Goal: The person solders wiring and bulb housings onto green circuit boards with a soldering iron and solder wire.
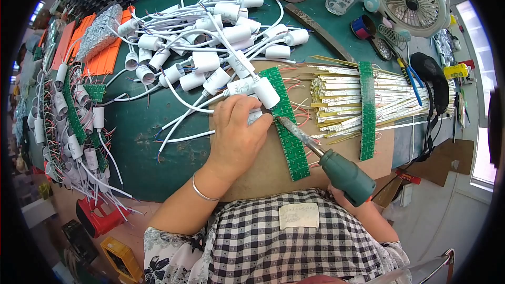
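Observation:
My left hand [238,132] is closed around a white lamp holder [254,116] at the left edge of a green circuit board panel [292,144]. Its fingertips partly hide what they grip. Another white lamp holder [265,92] lies just above those fingers, overlapping the panel. From the right, a soldering iron [336,165] with a green handle points its metal tip at the panel, close to my left fingertips. My right hand [342,198] grips that handle from below and is mostly hidden behind it. Thin red wires stick out along the panel's right side.
A large heap of white lamp holders with cables [215,37] fills the far middle. Wired boards and holders [73,121] hang along the left edge. Yellow-white LED strips [336,97] lie right, under a second green panel [367,110]. A solder spool [363,26] and fan [410,2] stand far right.

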A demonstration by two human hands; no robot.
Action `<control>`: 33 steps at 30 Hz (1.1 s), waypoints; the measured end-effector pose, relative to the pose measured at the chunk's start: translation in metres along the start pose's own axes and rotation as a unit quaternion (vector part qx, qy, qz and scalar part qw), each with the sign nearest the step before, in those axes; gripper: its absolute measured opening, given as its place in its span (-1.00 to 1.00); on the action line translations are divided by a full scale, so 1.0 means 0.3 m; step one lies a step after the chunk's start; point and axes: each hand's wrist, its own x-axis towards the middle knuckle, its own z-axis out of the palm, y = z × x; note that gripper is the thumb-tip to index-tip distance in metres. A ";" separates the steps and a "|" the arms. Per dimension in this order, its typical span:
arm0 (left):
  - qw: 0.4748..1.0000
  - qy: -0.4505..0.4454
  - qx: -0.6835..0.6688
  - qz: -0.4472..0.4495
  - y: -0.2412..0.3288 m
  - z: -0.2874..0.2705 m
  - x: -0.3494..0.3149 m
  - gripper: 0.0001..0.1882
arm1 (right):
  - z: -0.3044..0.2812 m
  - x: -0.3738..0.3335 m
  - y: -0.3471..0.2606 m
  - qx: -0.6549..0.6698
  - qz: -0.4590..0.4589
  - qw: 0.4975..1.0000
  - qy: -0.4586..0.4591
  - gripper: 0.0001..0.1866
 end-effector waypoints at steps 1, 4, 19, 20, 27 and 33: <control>1.000 -0.001 -0.002 0.002 0.000 -0.001 0.001 -0.71 | 0.005 -0.007 0.003 0.081 0.060 0.995 0.006 -0.68; 1.000 -0.004 -0.002 0.001 0.000 0.000 0.001 -0.72 | -0.011 0.012 -0.005 -0.037 -0.027 0.999 -0.014 -0.67; 1.000 0.012 0.024 0.002 -0.002 0.005 0.004 -0.82 | 0.015 -0.020 0.020 0.261 0.087 0.960 0.054 -0.43; 1.000 0.013 0.024 0.000 0.000 0.003 0.006 -0.82 | 0.021 -0.015 0.026 0.272 0.064 0.957 0.071 -0.44; 0.999 0.010 0.036 0.000 0.014 -0.011 0.003 -0.79 | 0.033 0.006 0.022 0.359 0.012 0.927 0.108 -0.44; 0.999 -0.016 0.027 -0.009 0.005 -0.152 0.125 -0.69 | 0.016 0.013 0.032 0.337 -0.026 0.935 0.106 -0.51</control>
